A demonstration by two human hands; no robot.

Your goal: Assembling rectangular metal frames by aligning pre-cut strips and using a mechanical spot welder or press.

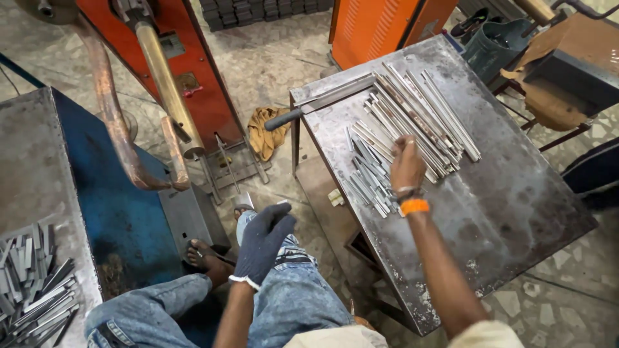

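landmark: steel table [509, 212], grey worn top, to the person's right; all places are given from it
strips: pile of flat metal strips [400, 129] on the table's far-left part, long ones fanned toward the far edge, short ones heaped at the near-left side of the pile
right hand: right hand [407, 166] bare, orange band at the wrist, down on the pile where long and short strips meet; fingers curled onto the strips, looks like pinching one or two, exact grip cannot tell
left hand: left hand [263, 240] in a dark knit glove, off the table's left side, resting over the knee, loosely curled, holds nothing
handling: strips judged thin, stiff, light singly, smooth bare metal so likely slippery; edges probably sharp; best taken near mid-length by the flat faces, or slid off the pile by one end
count, long strips: roughly twenty, overlap makes it inexact
count, short strips: a dozen or more, too tangled for a true count
count, hands: two
second pile: more strips [35, 290] on a grey bench well left of the table
machine: red spot welder [161, 71] with copper arms, left of the table beyond the knee
rag: yellow cloth [263, 132] on the floor just left of the table's far corner
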